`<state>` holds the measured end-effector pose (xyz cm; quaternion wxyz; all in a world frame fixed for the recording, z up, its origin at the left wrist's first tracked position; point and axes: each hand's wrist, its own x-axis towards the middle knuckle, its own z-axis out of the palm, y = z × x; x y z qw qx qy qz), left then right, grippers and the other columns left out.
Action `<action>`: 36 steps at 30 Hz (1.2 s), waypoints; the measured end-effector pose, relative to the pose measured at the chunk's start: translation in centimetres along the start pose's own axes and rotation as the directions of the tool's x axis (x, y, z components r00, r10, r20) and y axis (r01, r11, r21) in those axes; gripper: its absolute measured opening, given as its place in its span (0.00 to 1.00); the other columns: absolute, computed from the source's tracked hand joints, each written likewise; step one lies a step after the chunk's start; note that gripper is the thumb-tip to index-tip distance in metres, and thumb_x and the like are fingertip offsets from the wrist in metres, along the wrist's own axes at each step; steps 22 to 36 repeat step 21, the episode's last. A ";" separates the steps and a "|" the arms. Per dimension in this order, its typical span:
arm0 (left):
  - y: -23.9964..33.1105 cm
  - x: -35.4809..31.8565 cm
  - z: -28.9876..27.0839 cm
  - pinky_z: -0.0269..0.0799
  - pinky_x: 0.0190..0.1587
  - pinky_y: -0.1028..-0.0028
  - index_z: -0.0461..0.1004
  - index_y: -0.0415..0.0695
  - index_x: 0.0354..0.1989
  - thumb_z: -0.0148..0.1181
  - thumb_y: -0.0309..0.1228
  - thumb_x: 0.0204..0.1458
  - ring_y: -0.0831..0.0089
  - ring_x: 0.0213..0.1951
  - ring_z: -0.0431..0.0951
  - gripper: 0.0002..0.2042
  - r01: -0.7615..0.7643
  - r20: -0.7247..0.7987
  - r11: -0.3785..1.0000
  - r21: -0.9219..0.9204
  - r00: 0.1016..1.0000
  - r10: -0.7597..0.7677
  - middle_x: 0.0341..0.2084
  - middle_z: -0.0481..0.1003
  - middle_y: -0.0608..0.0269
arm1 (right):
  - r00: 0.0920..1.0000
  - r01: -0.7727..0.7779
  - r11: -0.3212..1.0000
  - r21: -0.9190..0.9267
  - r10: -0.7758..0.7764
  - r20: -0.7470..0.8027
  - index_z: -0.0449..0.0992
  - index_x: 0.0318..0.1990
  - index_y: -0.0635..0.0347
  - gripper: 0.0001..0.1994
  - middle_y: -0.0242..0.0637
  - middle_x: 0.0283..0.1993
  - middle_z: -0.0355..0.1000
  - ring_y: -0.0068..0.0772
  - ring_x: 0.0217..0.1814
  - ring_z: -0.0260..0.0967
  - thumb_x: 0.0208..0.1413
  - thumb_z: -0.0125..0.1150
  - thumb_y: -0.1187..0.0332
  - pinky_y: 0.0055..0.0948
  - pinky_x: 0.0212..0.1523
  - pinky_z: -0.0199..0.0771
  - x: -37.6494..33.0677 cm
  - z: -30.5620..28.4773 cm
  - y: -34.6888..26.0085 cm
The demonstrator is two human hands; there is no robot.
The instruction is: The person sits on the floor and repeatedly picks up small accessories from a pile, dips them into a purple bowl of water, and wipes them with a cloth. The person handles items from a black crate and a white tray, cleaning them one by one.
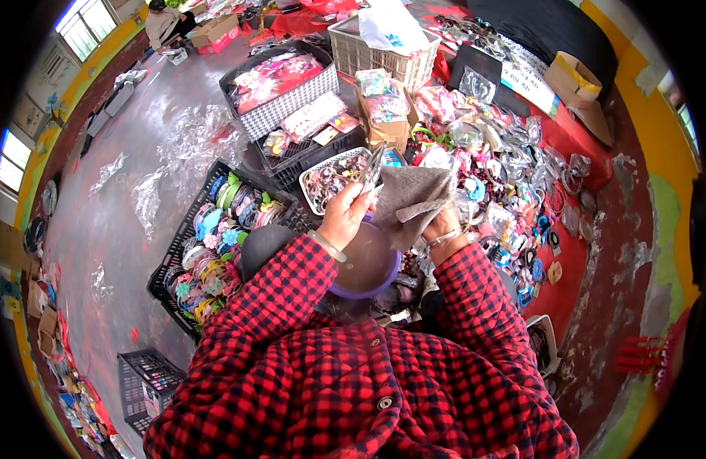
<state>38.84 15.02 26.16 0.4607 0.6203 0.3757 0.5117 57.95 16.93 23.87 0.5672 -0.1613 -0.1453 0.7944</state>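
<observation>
My left hand point(344, 219) is closed on a slim, dark, shiny thing point(375, 164) that points up and away from me; its kind I cannot make out. Spread from my right hand point(445, 222) is a grey cloth point(415, 191), gripped at its right edge and hanging next to the left fingers. Below both hands stands a purple-rimmed basin point(373, 289) of cloudy water, its far part hidden by the cloth and hand. A white basket point(305, 186) of small hair accessories sits just beyond my left hand.
A black crate point(174, 264) of colourful headbands stands to the left. Beyond are a patterned crate point(284, 107) of packets and a beige crate point(353, 55). Loose hair accessories point(490, 183) heap on red cloth to the right. Another person point(165, 24) sits far left.
</observation>
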 end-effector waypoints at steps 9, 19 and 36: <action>-4.2 -1.3 1.5 0.66 0.47 0.75 0.66 0.35 0.46 0.47 0.19 0.50 0.76 0.43 0.70 0.14 0.221 0.271 0.921 -0.321 0.953 -0.134 0.42 0.70 0.62 | 0.995 0.040 0.997 -0.065 -0.045 -0.085 0.68 0.44 0.65 0.15 0.37 0.39 0.70 0.33 0.39 0.68 0.47 0.46 0.81 0.30 0.45 0.67 -1.2 1.9 4.8; -2.4 -0.5 2.0 0.68 0.41 0.75 0.71 0.38 0.43 0.51 0.21 0.49 0.73 0.37 0.73 0.11 -0.098 0.287 0.981 0.169 0.957 0.047 0.33 0.75 0.60 | 0.962 0.160 0.978 -0.134 -0.185 -0.203 0.69 0.41 0.67 0.12 0.39 0.36 0.69 0.34 0.38 0.68 0.48 0.44 0.76 0.30 0.43 0.68 -0.2 1.1 3.7; -3.5 -0.3 2.2 0.68 0.42 0.74 0.71 0.40 0.43 0.55 0.26 0.48 0.72 0.38 0.73 0.13 -0.130 0.289 0.986 0.109 0.953 0.094 0.36 0.74 0.61 | 0.952 0.156 0.980 -0.126 -0.183 -0.244 0.68 0.42 0.66 0.12 0.40 0.37 0.69 0.35 0.39 0.67 0.50 0.45 0.75 0.31 0.43 0.68 0.0 1.4 3.1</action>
